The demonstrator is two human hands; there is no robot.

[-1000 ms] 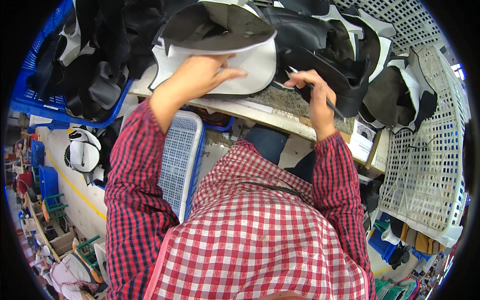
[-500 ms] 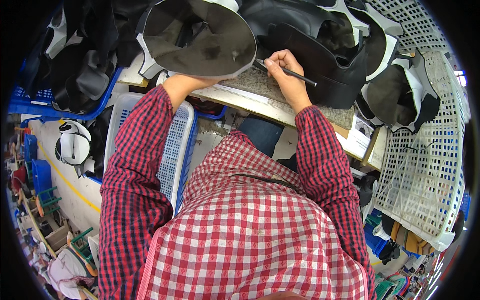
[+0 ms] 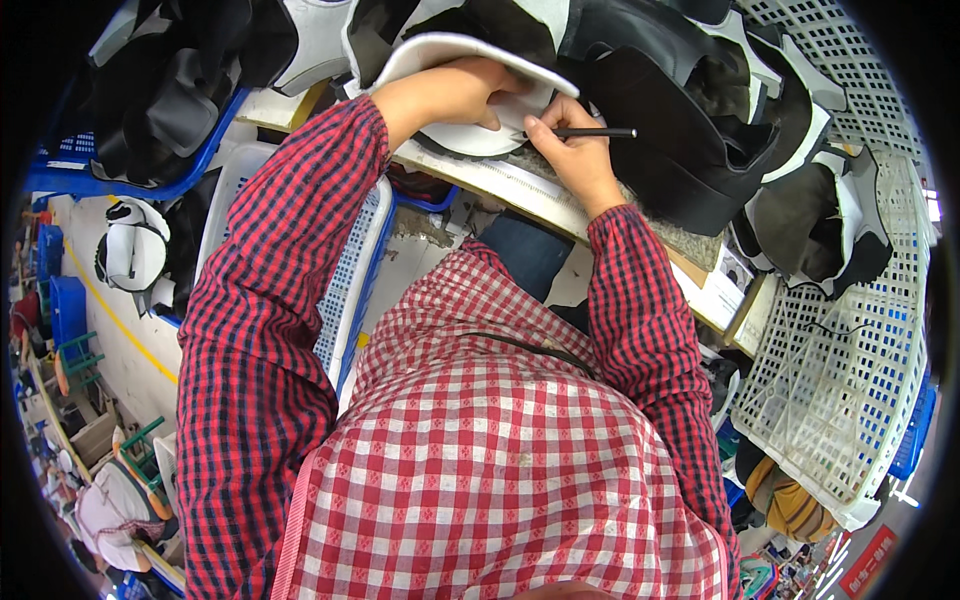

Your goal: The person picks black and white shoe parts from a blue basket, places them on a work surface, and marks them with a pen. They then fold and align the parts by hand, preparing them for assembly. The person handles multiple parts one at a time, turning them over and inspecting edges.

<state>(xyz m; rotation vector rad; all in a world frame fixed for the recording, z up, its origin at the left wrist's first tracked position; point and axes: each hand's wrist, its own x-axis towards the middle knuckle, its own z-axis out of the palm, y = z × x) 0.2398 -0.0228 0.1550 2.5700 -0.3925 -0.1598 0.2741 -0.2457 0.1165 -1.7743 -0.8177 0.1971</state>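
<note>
And the dark-lined white piece (image 3: pixel 461 137) has tipped since half a second ago, white side now showing! The left hand (image 3: pixel 455 97) is in under its raised far edge, finger closure unclear; the right (image 3: pixel 572 150) pinches a black pen (image 3: pixel 604 132) at the piece's near right, now swung almost level.

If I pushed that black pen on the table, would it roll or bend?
The pen would probably roll, since its barrel looks slim and round. It seems stiff, so likely no bending: it sticks out straight from the right hand. It's probably light too, being so thin.
</note>
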